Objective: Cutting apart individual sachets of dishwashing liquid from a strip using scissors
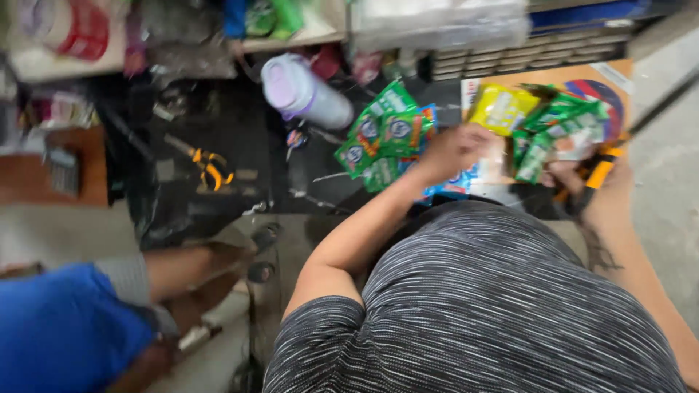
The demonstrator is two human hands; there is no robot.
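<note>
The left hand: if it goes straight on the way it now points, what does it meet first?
Probably the yellow packet, just beyond the left hand on the orange board. The picture is blurred and depth is unclear, so the green sachets beside it could come first.

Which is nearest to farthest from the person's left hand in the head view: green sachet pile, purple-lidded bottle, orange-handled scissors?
From the left hand:
1. Green sachet pile, just to its left in the picture, about touching the hand.
2. Purple-lidded bottle, lying on its side farther left and up, past the sachets.
3. Orange-handled scissors, farthest left, on the dark mat.
</note>
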